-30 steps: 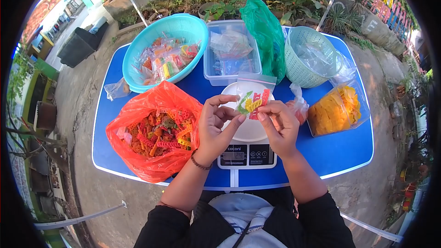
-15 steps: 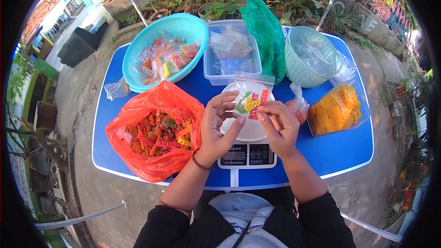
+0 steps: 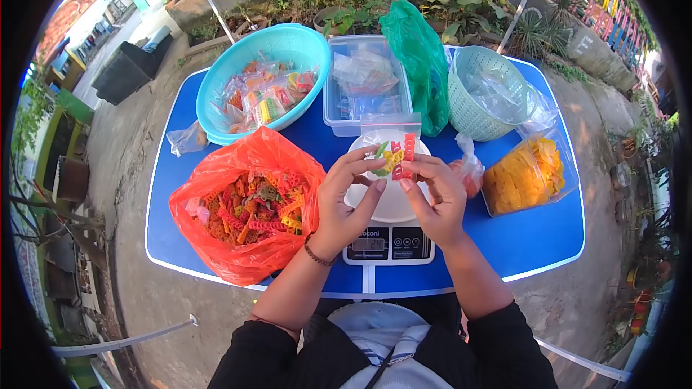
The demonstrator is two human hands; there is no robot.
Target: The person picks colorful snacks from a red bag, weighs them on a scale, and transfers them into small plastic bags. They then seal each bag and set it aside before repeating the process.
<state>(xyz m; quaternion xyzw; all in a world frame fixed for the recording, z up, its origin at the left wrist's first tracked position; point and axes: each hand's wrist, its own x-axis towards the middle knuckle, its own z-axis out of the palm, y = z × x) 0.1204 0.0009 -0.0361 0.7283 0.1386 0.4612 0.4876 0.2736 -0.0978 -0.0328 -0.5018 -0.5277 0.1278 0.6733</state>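
A small clear zip bag (image 3: 390,124), with a printed label in red, yellow and green, is held up between both hands. My left hand (image 3: 344,198) has its fingertips and thumb at the bag's left side. On the right edge, my right hand (image 3: 441,198) pinches it between thumb and fingers. Directly below lies a white round dish (image 3: 393,207) on a kitchen scale (image 3: 382,251), whose display is lit but hard to read. Beside my left wrist, an orange-red plastic bag (image 3: 216,256) stands open, full of colourful wheel- and ladder-shaped crackers (image 3: 249,209).
Along the back of the blue table (image 3: 461,266) are a turquoise basin (image 3: 205,115) of filled packets, a clear tub (image 3: 349,128) of plastic bags, a green plastic bag (image 3: 414,65) and a pale green basket (image 3: 468,119). Yellow chips (image 3: 522,176) fill a clear container at right.
Both hands keep hold of the zip bag. It has shifted slightly left and tilted, and my left fingers now reach further across its label.
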